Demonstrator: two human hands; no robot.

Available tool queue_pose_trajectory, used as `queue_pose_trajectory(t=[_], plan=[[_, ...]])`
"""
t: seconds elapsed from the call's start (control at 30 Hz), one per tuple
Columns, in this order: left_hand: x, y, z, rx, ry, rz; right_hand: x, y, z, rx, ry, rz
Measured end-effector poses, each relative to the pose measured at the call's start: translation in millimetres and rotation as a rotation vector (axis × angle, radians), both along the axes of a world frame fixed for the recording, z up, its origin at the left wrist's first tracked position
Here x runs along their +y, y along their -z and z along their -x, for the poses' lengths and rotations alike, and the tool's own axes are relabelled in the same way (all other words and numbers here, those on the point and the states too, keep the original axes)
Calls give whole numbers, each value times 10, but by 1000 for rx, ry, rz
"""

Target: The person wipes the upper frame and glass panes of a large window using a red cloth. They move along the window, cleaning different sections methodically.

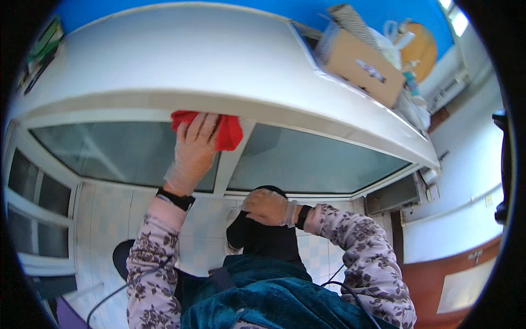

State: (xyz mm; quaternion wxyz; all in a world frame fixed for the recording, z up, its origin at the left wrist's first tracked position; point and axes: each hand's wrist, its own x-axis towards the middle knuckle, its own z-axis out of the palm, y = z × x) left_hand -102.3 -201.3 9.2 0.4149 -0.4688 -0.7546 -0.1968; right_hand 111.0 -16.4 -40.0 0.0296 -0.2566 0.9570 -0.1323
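My left hand point(192, 146), in a clear plastic glove, presses a red cloth point(230, 133) against the white frame under the ledge. Its fingers lie over the cloth. Behind the hand is the left glass panel point(135, 152); a white upright point(234, 164) divides it from the right glass panel point(312, 162). My right hand point(269, 205), gloved the same way, rests on my black-trousered knee point(271, 238) with no object visible in it. The spacing of its fingers is hard to make out.
A broad white ledge point(185, 57) runs above the panels. Its right end holds a cardboard box point(357, 61), plastic bags and a round wooden board point(419, 51). Green items point(45, 41) sit at far left. Black cables point(127, 283) hang by both arms, over a tiled floor point(197, 242).
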Motion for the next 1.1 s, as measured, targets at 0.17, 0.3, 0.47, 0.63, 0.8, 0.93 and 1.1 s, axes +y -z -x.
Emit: queue_pose_trajectory(t=[0.17,0.3,0.47,0.63,0.8,0.93,1.1], plan=[[-165,33,84,111,-17,-99,18,10,-37,85,-8,-35],[-293,64,168,97,-67,-205,-9,-89,-23,33,38,-33],[-270,3,132,76,-51,-312,-110,-202,33,28,41,-85],[-260,-64,63,48,35,-339,-187,-273,69,35,26,-79],[-277,21,58,26,99,-376,-263,-271,104,28,37,-77],[-258,120,51,-19,105,-339,-278,-299,97,3,32,-84],[-281,176,77,15,106,-369,-288,-315,57,31,24,-100]])
